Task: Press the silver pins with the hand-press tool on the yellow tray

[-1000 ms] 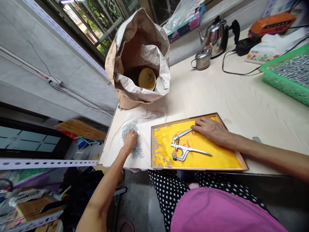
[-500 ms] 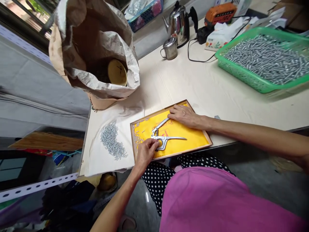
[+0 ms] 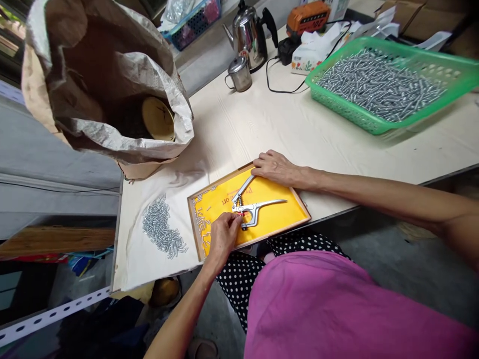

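A wooden-framed tray with a yellow lining lies at the table's near edge. Metal hand pliers rest on it. My left hand is closed in a pinch at the pliers' head, holding something too small to make out. My right hand rests on the pliers' upper handle at the tray's far rim, fingers curled over it. Several small metal pins lie along the tray's left side. A loose heap of the same pins sits on white cloth left of the tray.
A big open paper sack with a yellow cup inside stands at the back left. A green basket full of metal pins is at the back right. A kettle, a small steel mug and a black cable lie behind.
My left hand left the pin heap on the cloth and moved right to the pliers' head. The view swung right, bringing the green basket into sight. My right hand stayed on the handle.
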The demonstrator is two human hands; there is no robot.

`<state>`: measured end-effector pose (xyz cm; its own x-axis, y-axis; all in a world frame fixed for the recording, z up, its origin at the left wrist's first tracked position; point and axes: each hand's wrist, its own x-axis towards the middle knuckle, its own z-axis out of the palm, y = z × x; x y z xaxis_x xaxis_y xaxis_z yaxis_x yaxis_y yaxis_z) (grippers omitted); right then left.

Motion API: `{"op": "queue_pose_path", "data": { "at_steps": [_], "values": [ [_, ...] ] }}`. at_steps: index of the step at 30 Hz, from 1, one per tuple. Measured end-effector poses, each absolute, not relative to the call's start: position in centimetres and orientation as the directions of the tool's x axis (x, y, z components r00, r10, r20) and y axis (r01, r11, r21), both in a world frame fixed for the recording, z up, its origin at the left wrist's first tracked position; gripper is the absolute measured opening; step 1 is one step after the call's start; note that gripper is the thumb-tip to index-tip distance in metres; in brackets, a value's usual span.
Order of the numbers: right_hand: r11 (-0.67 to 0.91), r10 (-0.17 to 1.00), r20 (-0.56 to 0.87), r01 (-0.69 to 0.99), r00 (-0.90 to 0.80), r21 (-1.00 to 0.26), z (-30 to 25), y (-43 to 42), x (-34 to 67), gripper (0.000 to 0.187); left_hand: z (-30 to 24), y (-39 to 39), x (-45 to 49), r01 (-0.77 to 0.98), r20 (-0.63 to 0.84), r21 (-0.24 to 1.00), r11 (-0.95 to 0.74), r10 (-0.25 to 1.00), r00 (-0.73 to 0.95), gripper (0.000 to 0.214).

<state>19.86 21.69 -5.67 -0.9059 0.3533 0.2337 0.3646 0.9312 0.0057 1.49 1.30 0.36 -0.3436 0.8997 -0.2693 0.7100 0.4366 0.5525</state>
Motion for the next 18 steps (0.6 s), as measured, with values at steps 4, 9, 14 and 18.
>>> {"op": "queue_pose_path", "data": {
  "at_steps": [4, 9, 14, 18],
  "values": [
    [0.931, 0.355, 0.231, 0.365, -0.906, 0.002, -5.9, 21.8, 19.7, 0.024, 0.5, 2.0, 1.4, 0.726, -0.327, 0.513, 0.458, 0.886, -0.328, 0.019],
    [0.934, 0.352, 0.222, 0.358, -0.909, -0.013, -6.2, 22.0, 19.6, 0.025, 0.7, 2.9, 0.8, 0.720, -0.449, 0.487, 0.495, 0.848, -0.280, 0.026],
    [0.934, 0.354, 0.213, 0.355, -0.911, -0.037, -6.3, 21.8, 19.6, 0.024, 0.6, 3.4, 0.4, 0.699, -0.542, 0.468, 0.541, 0.801, -0.257, 0.028],
    [0.934, 0.355, 0.197, 0.356, -0.914, -0.033, -6.1, 21.7, 19.5, 0.024, -0.1, 3.1, 0.6, 0.635, -0.574, 0.500, 0.589, 0.774, -0.266, 0.028]
  ]
}}
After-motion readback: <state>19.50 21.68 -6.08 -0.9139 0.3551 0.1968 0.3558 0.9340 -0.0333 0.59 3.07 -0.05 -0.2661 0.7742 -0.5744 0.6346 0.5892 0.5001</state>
